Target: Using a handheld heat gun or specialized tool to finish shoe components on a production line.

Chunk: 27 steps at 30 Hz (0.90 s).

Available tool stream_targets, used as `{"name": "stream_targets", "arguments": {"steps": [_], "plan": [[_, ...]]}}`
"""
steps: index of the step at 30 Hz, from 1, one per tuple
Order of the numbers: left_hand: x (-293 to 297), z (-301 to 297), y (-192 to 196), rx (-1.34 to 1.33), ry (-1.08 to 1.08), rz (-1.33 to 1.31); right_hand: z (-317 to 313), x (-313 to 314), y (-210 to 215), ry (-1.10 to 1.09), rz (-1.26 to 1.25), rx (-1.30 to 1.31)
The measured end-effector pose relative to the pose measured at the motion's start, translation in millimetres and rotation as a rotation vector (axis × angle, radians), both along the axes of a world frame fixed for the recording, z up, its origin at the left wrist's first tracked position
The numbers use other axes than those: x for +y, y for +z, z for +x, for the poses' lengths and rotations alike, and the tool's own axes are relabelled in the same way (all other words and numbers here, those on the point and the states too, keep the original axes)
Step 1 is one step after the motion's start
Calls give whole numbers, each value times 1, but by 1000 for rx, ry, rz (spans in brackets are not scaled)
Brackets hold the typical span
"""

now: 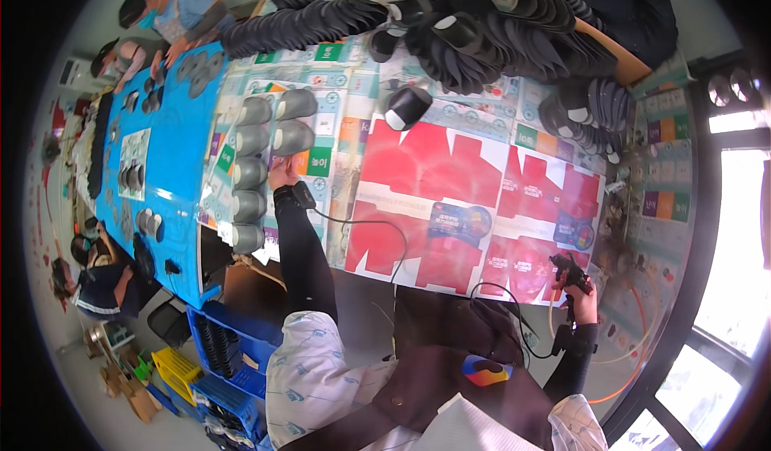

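Observation:
My left hand point(283, 173) reaches over the table, its fingers closed at the near end of a grey rounded, slipper-shaped piece point(294, 137). Another grey piece point(296, 104) lies just beyond it. To the left runs a column of several similar grey pieces point(250, 173). At the right front of the table, my right hand point(583, 300) grips a dark spray gun point(569, 273) with a hose attached. Red-printed card sheets point(434, 166) lie between my hands. A single black piece with a pale end point(408, 107) rests beyond those sheets.
Dark curved pieces point(321, 24) stand in long stacked rows at the back, with a heap point(474, 41) beside them. A blue table point(177, 162) adjoins at left, with people working around it. Blue crates point(265, 334) and a yellow crate point(174, 373) sit low at left. Cables and hoses trail near my arms.

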<state>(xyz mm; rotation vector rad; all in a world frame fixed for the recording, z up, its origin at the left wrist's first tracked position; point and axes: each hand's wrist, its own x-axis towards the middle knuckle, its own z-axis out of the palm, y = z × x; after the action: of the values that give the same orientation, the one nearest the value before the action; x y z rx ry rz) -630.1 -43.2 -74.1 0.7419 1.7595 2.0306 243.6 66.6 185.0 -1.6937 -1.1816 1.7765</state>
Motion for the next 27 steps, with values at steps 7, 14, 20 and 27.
{"name": "stream_targets", "arguments": {"steps": [7,14,20,27], "plan": [[178,195,39,398,30,-313,-8,-14,16,-86,-20,-174],[295,223,69,833,-415,-1028,-14,-20,33,-51,-39,-156],[217,438,178,1032,-1196,-673,43,-35,19,-211,28,-154],[128,679,142,1494,-1343,-383,89,-54,24,-115,32,-164]]}}
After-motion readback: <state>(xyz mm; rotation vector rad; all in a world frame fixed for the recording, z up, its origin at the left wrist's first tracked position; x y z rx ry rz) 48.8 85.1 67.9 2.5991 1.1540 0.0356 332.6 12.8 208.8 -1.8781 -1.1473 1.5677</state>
